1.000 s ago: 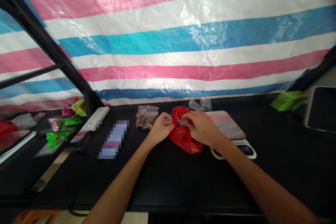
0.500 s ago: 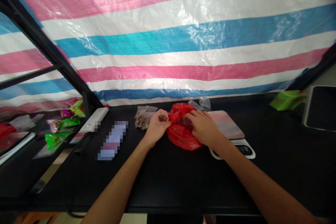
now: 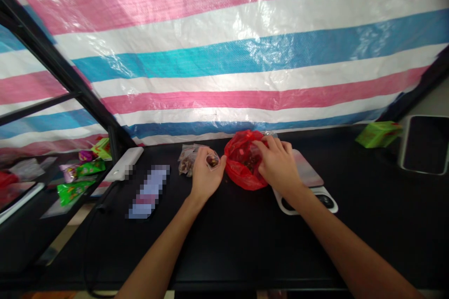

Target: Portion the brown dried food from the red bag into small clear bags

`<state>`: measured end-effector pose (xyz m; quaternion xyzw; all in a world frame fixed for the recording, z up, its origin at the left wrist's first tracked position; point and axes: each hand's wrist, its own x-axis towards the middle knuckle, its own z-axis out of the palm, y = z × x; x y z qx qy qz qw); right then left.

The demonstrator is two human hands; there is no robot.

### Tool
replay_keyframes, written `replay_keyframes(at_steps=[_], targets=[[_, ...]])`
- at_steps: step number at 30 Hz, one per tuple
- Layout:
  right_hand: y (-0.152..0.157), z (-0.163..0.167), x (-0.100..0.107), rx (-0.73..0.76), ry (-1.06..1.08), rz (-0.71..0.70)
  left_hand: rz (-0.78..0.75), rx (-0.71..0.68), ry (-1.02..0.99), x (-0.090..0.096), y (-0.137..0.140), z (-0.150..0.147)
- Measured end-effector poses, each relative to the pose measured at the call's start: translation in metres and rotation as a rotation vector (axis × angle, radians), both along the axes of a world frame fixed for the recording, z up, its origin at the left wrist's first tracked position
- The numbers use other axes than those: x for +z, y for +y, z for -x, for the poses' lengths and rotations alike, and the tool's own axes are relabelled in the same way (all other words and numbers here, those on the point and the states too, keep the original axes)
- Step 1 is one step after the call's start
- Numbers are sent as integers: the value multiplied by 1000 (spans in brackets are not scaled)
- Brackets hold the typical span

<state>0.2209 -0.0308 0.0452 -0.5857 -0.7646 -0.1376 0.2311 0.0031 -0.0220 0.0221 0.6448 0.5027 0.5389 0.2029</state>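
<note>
While the left hand (image 3: 205, 175) now pinches a small clear pouch (image 3: 212, 160) carried clear of the red bag (image 3: 243, 161), the right hand (image 3: 278, 163) has moved up, fingers closed into its mouth; filled pouches (image 3: 185, 159) lie beyond the left hand.

two bare forearms, no sleeves; left grip (image 3: 204, 177), right grip (image 3: 278, 166) ungloved

red bag (image 3: 242, 161), perhaps pinkish scale (image 3: 308, 175)
</note>
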Motion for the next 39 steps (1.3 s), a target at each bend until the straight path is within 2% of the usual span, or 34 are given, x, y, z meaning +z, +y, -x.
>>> replay_keyframes(at_steps=[6,8,12,14,18,21,25,27,31,39], targets=[[2,3,-8,159,14,44,169,32,157,7,-17,-2],[2,3,-8,159,19,50,239,-87,206,7,-16,4],[3,1,-6,110,48,35,324,-482,308,5,-11,15],[3,1,-5,91,54,33,298,-523,343,3,-10,17],[3,1,-6,81,58,30,284,-520,371,3,-8,18],[5,-1,-7,74,70,31,290,-510,298,9,-4,20],[5,-3,-9,109,65,65,108,-297,11,15,0,13],[4,-1,-10,170,56,110,25,-251,-68,12,-2,5],[-1,7,-10,256,53,190,73,-295,-10,-1,-7,-11],[-6,8,-6,316,82,240,118,-183,23,-14,-7,-16]])
